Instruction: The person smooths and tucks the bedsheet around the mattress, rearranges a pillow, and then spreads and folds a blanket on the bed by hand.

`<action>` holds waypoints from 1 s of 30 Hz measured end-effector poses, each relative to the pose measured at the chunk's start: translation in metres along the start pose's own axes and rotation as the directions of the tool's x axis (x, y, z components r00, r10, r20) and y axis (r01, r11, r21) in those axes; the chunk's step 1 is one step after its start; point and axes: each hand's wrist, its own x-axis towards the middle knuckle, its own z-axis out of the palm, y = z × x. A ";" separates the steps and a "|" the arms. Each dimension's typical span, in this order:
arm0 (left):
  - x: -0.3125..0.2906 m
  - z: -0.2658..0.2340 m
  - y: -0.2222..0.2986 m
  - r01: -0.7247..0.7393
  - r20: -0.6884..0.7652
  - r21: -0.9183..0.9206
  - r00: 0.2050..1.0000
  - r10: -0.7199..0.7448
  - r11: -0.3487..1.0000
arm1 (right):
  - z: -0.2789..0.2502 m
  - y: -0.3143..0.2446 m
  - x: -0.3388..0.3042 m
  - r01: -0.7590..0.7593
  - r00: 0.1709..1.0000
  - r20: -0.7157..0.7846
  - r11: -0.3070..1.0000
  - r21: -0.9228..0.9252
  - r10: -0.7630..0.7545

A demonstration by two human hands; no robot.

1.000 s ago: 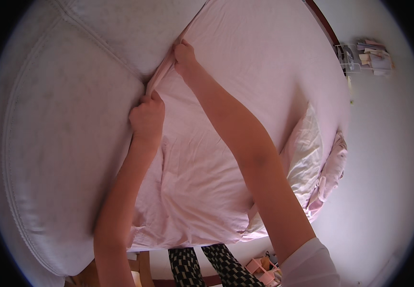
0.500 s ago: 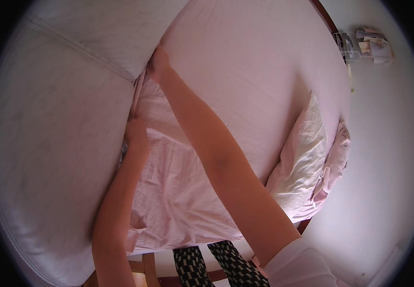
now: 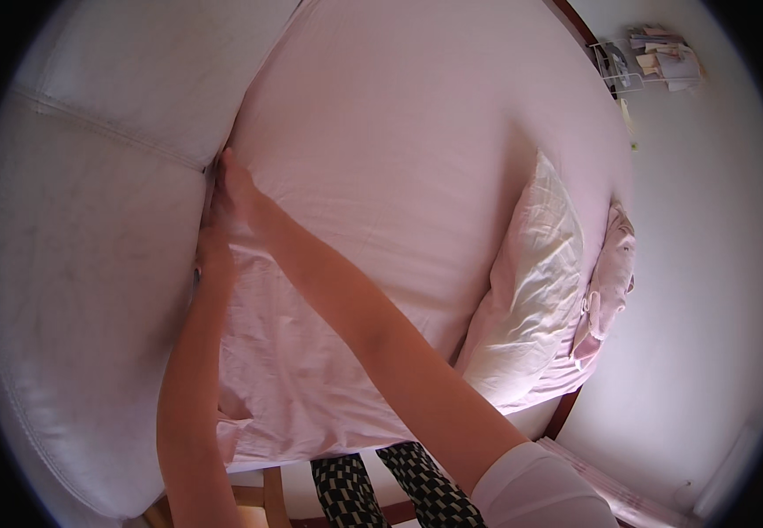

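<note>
A pink bed sheet (image 3: 372, 132) covers the mattress and lies wrinkled at its near end. Along its left side, it meets a pale grey padded piece with stitched seams (image 3: 91, 264). My right hand (image 3: 239, 188) lies at this seam, fingers stretched out along the sheet's edge. Just nearer, my left hand (image 3: 215, 253) is closed at the same edge, pinching the sheet. Its fingertips are partly hidden in the narrow gap beside the grey padding.
To the right, a cream and pink pillow (image 3: 531, 290) leans on the bed, with a folded pink cloth (image 3: 608, 277) behind it. A wire rack (image 3: 619, 69) holding papers hangs by the white wall (image 3: 698, 264). Below are patterned trouser legs (image 3: 342, 488) and a wooden frame (image 3: 271, 493).
My right hand has come back along the seam toward my left hand, so the two are now close together. The view has shifted slightly.
</note>
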 end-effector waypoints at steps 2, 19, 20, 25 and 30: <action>-0.007 -0.011 0.021 -0.007 -0.172 0.024 0.985 0.011 1.000 | -0.029 -0.003 -0.009 -0.102 0.993 0.063 0.994 0.044 0.099; -0.239 0.051 0.013 0.058 -0.356 -0.162 0.928 -0.113 0.985 | 0.014 0.090 -0.160 -0.252 0.967 -0.048 0.966 -0.049 0.250; -0.247 0.059 0.013 0.054 -0.354 -0.164 0.929 -0.110 0.985 | 0.014 0.095 -0.161 -0.248 0.967 -0.076 0.968 -0.033 0.245; -0.274 0.063 -0.009 0.090 -0.006 -0.152 0.996 -0.092 0.984 | 0.030 0.138 -0.177 -0.300 0.948 -0.147 0.946 -0.122 0.282; -0.276 0.104 0.005 0.128 0.094 -0.222 0.990 -0.109 0.967 | 0.024 0.173 -0.183 -0.166 0.981 -0.115 0.983 -0.075 0.157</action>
